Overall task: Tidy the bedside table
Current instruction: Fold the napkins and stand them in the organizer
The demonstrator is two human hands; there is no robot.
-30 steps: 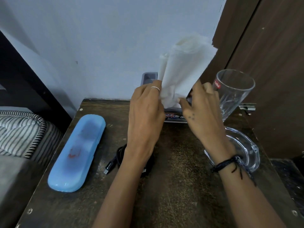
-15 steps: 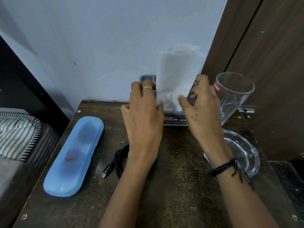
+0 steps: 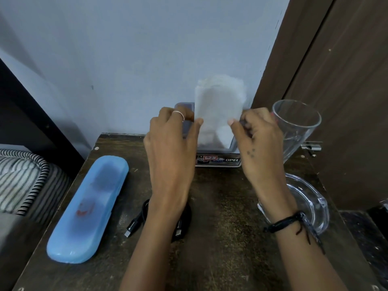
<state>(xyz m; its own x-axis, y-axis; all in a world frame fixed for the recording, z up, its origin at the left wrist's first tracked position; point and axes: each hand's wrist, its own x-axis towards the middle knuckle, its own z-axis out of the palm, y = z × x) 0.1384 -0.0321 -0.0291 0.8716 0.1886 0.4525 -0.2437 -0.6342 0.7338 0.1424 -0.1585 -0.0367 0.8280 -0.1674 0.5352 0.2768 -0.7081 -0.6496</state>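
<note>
A folded white tissue (image 3: pixel 219 110) stands upright in a grey holder (image 3: pixel 218 161) with stickers on its front, against the wall at the back of the dark wooden bedside table (image 3: pixel 220 238). My left hand (image 3: pixel 170 148) pinches the tissue's left edge, thumb in front. On the other side my right hand (image 3: pixel 260 148) pinches its right edge the same way. The tissue's lower part sits inside the holder. The holder's back is mostly hidden by the tissue and my fingers.
A long blue plastic case (image 3: pixel 90 206) lies on the table's left side. A coiled black cable (image 3: pixel 138 219) lies under my left forearm. A clear glass mug (image 3: pixel 298 127) and glass dish (image 3: pixel 308 198) stand at the right. Striped bedding (image 3: pixel 23 177) borders the left, a brown door (image 3: pixel 346 101) the right.
The tissue, held high and tilted a second ago, has come down upright into the grey holder. Both hands lowered with it and now sit at its sides.
</note>
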